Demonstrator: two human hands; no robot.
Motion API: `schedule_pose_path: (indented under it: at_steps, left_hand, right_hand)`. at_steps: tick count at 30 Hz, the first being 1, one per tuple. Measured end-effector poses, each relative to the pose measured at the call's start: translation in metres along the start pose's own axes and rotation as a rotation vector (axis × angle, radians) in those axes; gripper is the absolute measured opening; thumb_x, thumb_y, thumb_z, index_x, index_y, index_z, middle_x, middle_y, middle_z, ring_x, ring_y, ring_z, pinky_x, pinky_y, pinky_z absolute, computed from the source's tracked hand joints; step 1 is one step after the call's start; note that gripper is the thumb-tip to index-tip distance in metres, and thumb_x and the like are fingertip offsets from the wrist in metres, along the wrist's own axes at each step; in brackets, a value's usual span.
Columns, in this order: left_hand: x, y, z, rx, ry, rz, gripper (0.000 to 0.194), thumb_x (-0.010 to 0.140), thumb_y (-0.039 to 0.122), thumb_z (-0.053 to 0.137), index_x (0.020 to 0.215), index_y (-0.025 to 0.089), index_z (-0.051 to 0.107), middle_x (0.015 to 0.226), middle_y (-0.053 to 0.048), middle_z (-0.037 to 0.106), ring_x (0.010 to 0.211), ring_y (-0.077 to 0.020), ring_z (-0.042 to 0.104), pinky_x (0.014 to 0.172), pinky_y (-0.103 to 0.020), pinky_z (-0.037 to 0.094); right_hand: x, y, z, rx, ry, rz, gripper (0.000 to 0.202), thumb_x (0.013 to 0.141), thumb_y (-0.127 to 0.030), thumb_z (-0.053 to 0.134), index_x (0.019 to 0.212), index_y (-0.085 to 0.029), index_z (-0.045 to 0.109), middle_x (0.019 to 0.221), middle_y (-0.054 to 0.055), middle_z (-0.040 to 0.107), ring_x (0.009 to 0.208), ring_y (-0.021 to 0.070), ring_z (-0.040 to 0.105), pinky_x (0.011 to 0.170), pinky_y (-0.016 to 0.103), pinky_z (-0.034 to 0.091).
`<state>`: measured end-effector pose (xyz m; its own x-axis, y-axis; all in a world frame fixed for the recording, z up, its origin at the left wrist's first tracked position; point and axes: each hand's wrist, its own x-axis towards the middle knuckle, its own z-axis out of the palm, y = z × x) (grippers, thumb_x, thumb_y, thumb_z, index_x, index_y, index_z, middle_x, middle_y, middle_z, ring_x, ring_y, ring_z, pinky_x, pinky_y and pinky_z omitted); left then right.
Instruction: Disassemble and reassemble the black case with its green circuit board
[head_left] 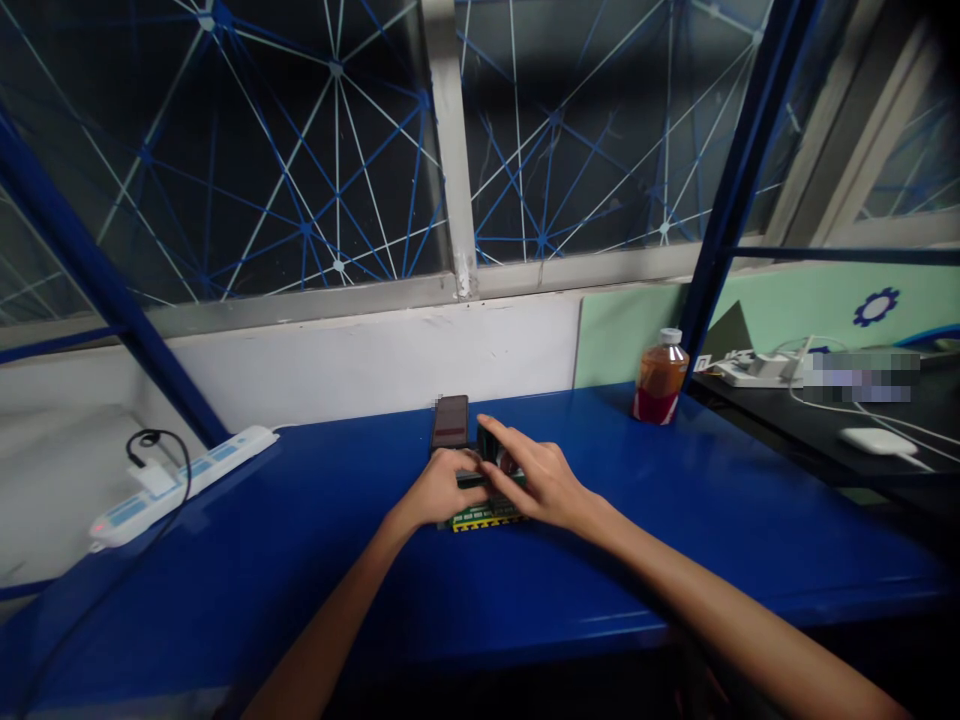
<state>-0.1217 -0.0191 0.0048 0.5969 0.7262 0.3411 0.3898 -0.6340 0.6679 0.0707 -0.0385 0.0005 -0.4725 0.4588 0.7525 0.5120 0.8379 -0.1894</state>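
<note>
A small green box with a yellow-and-black edge (487,518) and white print lies on the blue table in front of me. My left hand (441,488) is closed about its left side, thumb stretched across the top. Between the bent fingers of my right hand (546,482) stands a small dark object (489,442), upright over the box; its kind is too blurred to make out. Just behind my left hand, a dark phone-like slab (451,420) rests near the wall. The fingers cover much of the box and the dark object.
On the blue table (585,590), a power strip (187,485) with a plugged-in black cable lies left. A bottle of reddish-orange drink (661,378) stands at the back right. Beyond it, a black desk (787,420) carries white cables and a white charger (877,441).
</note>
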Motion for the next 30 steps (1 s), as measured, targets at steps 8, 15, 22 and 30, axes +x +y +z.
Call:
schedule_pose_path:
  at_steps: [8,15,22,30]
  left_hand:
    - [0.0013,0.0039,-0.0020,-0.015,-0.038,0.030,0.019,0.083,0.026,0.062,0.075,0.013,0.074,0.080,-0.005,0.072,0.074,-0.0176,0.064,0.071,-0.027,0.047]
    - [0.0010,0.0062,-0.0035,-0.016,0.000,0.020,0.018,0.080,0.028,0.066,0.072,0.014,0.074,0.073,-0.004,0.071,0.069,-0.0155,0.062,0.068,-0.025,0.047]
    - [0.0000,0.0038,-0.0038,-0.014,-0.043,0.028,0.017,0.082,0.028,0.065,0.077,0.015,0.075,0.079,-0.005,0.073,0.073,-0.0164,0.064,0.070,-0.025,0.047]
    - [0.0006,0.0054,-0.0030,0.011,-0.041,0.029,0.014,0.080,0.019,0.063,0.072,0.014,0.074,0.074,-0.003,0.072,0.069,-0.0149,0.063,0.068,-0.024,0.046]
  right_hand:
    - [0.0001,-0.0016,-0.0006,-0.009,-0.013,0.015,0.064,0.095,-0.028,0.044,0.151,-0.024,0.013,0.104,0.008,0.062,0.074,0.0183,0.061,0.064,0.034,0.052]
    - [0.0005,-0.0026,-0.0016,0.008,0.002,0.024,0.060,0.097,-0.025,0.041,0.151,-0.023,0.015,0.113,0.009,0.062,0.086,0.0197,0.063,0.072,0.035,0.052]
    - [0.0009,-0.0034,-0.0016,0.026,0.011,0.041,0.061,0.096,-0.027,0.042,0.151,-0.023,0.016,0.117,0.010,0.062,0.080,0.0177,0.063,0.072,0.033,0.052]
    - [0.0015,-0.0043,-0.0035,0.042,0.001,0.052,0.061,0.096,-0.028,0.042,0.151,-0.023,0.016,0.111,0.009,0.063,0.077,0.0176,0.062,0.070,0.034,0.051]
